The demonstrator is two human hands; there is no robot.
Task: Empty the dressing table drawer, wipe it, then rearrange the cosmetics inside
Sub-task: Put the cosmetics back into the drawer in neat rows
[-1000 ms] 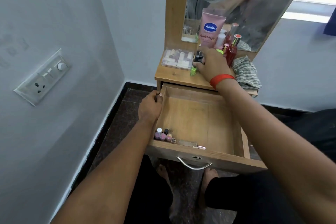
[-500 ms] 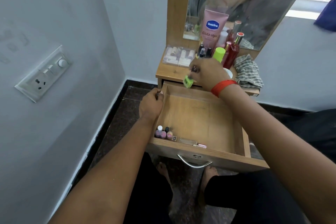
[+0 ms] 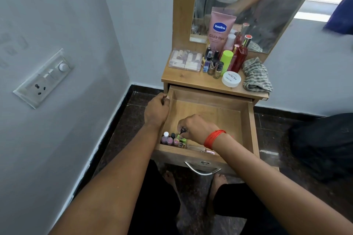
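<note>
The wooden drawer (image 3: 250,126) is pulled out of the dressing table. My left hand (image 3: 155,111) grips its left wall near the back. Down in the drawer's front left corner, my right hand (image 3: 196,129) pinches a small green nail polish bottle (image 3: 182,139) by its dark cap, setting it beside several small bottles (image 3: 169,139) standing in a row. A slim pink-tipped tube (image 3: 207,151) lies along the front wall. On the tabletop stand a pink Vaseline tube (image 3: 219,30), nail polishes (image 3: 213,65), red bottles (image 3: 238,57), a green-capped bottle (image 3: 226,59) and a white jar (image 3: 231,79).
A clear box of small items (image 3: 185,60) sits at the tabletop's left. A checked cloth (image 3: 257,76) lies crumpled at its right. A mirror (image 3: 257,5) rises behind. A wall with a switch plate (image 3: 44,78) is close on the left. My bare feet (image 3: 219,181) are under the drawer.
My right hand lifted the green bottle off the tabletop and carried it down into the drawer's front left corner. My left hand stayed on the drawer's wall.
</note>
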